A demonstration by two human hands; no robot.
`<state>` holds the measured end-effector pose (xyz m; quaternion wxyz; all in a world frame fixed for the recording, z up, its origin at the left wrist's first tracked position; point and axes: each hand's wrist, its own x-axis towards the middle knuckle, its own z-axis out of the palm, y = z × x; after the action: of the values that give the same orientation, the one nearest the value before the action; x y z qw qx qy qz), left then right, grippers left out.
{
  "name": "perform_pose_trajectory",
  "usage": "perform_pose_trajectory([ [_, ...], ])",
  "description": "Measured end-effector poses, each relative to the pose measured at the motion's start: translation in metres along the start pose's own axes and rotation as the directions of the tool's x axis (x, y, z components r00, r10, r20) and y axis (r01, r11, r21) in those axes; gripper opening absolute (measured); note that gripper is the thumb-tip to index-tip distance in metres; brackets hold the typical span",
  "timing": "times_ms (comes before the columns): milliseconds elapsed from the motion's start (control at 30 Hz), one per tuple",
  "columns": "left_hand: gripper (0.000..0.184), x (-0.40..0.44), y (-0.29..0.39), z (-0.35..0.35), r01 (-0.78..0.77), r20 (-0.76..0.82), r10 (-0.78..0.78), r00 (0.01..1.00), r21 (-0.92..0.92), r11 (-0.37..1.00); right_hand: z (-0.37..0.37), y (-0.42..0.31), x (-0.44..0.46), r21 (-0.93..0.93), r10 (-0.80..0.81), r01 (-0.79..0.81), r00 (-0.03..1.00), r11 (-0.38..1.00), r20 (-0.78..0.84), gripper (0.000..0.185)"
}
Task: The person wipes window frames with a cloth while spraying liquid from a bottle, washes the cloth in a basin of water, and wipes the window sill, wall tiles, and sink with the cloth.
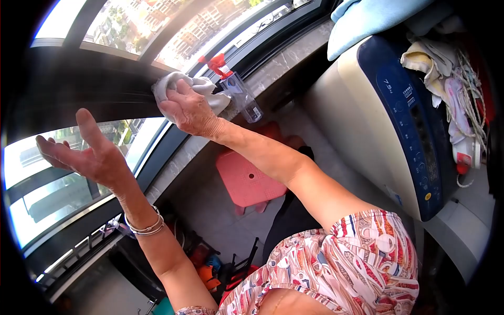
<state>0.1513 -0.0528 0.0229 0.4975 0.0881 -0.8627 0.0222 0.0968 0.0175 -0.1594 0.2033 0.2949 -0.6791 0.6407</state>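
A pale grey cloth is bunched under my right hand, whose fingers press it against the dark window frame. My left hand is raised in front of the window glass with its thumb and fingers apart, holding nothing; bracelets circle that wrist. Just right of the cloth, a clear spray bottle with a red trigger head stands on the stone sill.
Below the sill is a pink plastic stool on the tiled floor. A washing machine fills the right side, with cloths and cords on top and a light blue cloth at its back. Assorted items lie at lower left.
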Motion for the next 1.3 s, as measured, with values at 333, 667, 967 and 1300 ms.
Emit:
perform_pose_trajectory([
  [333, 0.08, 0.015, 0.003, 0.06, -0.205, -0.223, 0.14, 0.965, -0.305, 0.93, 0.003, 0.07, -0.052, -0.259, -0.214, 0.216, 0.976, 0.941, 0.036, 0.017],
  [667, 0.085, 0.016, 0.006, 0.057, -0.144, -0.244, 0.083, 0.966, -0.246, 0.958, -0.001, 0.092, -0.095, -0.116, 0.174, -0.155, 0.968, 0.981, 0.179, 0.015],
  [967, 0.083, 0.015, 0.01, 0.035, -0.031, -0.146, -0.014, 0.989, -0.303, 0.952, -0.028, -0.048, 0.06, 0.017, -0.214, 0.216, 0.972, 0.976, -0.095, 0.014],
  [1300, 0.069, 0.034, -0.006, 0.051, -0.027, -0.291, -0.083, 0.953, -0.356, 0.934, -0.009, 0.027, 0.009, -0.1, -0.114, 0.109, 0.992, 0.989, -0.045, 0.021],
])
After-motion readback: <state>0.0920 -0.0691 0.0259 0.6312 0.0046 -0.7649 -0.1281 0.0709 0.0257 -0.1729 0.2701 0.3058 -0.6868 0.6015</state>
